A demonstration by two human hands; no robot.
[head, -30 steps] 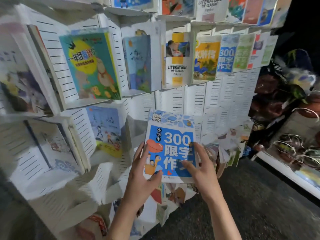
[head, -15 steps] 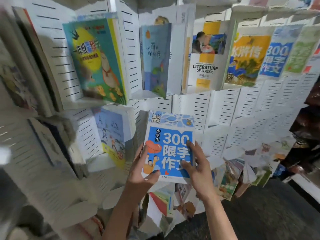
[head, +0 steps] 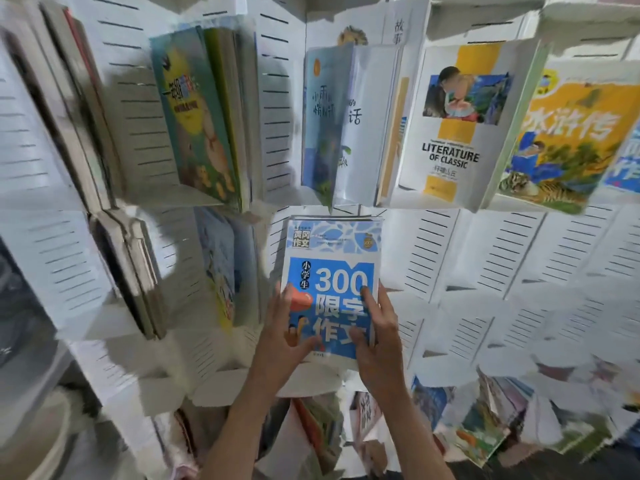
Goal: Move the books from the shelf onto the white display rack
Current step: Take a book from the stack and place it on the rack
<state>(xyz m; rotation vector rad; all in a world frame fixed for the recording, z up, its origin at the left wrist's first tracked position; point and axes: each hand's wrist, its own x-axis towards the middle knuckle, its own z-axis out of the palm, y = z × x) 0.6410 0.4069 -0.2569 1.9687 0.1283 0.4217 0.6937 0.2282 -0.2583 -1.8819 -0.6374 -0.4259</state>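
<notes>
The blue "300" book [head: 330,285] now stands closer in against the white display rack [head: 485,251] than a second ago, under the upper row. The left hand [head: 282,337] and right hand [head: 379,336] each grip a lower edge, thumbs on the cover; seating looks nearly complete.

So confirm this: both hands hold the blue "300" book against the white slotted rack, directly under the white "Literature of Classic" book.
Not quite. In the head view both hands, left hand and right hand, do hold the blue "300" book against the white slotted rack, but it sits under the pale blue open book; the white "Literature of Classic" book is up to the right.
</notes>
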